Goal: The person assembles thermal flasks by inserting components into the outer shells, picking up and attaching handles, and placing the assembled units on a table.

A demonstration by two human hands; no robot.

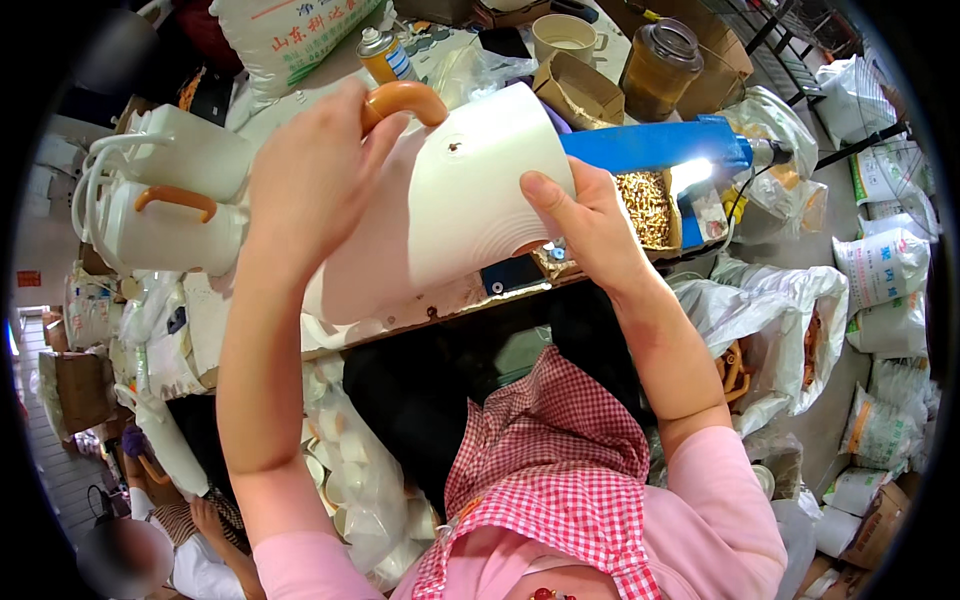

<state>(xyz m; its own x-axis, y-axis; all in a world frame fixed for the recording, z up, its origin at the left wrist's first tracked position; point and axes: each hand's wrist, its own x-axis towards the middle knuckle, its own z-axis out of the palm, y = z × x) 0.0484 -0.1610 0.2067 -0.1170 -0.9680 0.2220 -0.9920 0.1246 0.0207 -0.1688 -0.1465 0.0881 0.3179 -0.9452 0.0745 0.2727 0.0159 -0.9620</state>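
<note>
A large white plastic jug body [485, 150] lies on its side across the front of the worktable, its open end to the right. My left hand [310, 170] is closed around a curved orange-brown handle [412, 98], whose free end rests against the jug near a small dark hole. With my right hand [598, 225] I grip the rim at the jug's right end, thumb on the outer wall; the other fingers are mostly hidden. A blue bar [650, 147] reaches in from the right to the jug's open end. How far it goes inside is hidden.
Brass-coloured screws fill a box [643, 208] beside a bright lamp [692, 175]. A spray can [386, 57], a cup [565, 38] and a jar [660, 68] stand behind. White jugs [165, 238] sit left. A bag of orange handles [770, 340] is at right; another person [195, 555] is lower left.
</note>
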